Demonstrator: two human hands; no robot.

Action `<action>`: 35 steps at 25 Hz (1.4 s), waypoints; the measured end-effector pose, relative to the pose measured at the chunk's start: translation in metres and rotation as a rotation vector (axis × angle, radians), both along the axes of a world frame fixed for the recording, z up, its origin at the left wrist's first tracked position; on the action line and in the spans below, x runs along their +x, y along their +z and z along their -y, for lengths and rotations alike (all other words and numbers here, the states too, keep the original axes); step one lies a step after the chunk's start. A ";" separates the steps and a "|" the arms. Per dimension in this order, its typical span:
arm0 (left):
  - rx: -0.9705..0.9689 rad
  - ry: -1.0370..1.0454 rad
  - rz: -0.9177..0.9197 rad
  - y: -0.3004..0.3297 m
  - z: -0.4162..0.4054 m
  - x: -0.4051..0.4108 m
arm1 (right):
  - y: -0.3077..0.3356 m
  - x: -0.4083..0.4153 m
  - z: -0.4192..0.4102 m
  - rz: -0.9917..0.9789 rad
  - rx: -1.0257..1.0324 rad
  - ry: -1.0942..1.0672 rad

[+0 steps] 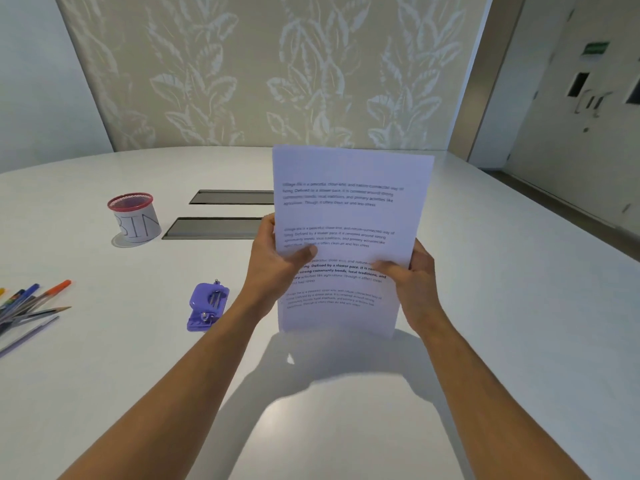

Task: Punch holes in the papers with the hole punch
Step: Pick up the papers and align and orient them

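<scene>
Both hands [277, 261] [414, 282] grip the papers [349, 216] upright on the table [346, 427], probably squaring edges for the punch [207, 305] nearby.

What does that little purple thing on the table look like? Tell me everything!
The small purple plastic hole punch lies on the white table, left of the held papers. It has a flat base, a rounded top lever and shiny metal pieces in the middle. Neither hand touches it; nothing sits in it. It points slightly away from the person.
</scene>
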State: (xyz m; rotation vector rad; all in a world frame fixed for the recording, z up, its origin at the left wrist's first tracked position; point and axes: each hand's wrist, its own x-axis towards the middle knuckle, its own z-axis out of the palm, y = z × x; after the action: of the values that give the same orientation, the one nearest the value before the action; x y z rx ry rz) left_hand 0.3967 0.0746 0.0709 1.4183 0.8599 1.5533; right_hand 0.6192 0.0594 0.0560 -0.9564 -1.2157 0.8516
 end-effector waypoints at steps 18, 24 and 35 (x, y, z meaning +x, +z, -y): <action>0.040 0.107 -0.030 -0.005 -0.003 0.015 | -0.005 -0.002 -0.002 0.078 -0.013 -0.111; -0.029 0.108 -0.052 -0.031 0.006 0.020 | -0.033 -0.005 0.004 0.067 -0.122 -0.122; -0.086 0.061 -0.042 -0.035 0.010 0.026 | -0.036 -0.006 0.005 0.071 -0.129 -0.126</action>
State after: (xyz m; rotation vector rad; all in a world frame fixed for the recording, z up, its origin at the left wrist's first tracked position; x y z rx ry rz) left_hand 0.4230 0.0651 0.0361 1.3789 0.9920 1.5183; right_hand 0.6137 0.0546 0.0195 -1.1639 -1.1578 0.8091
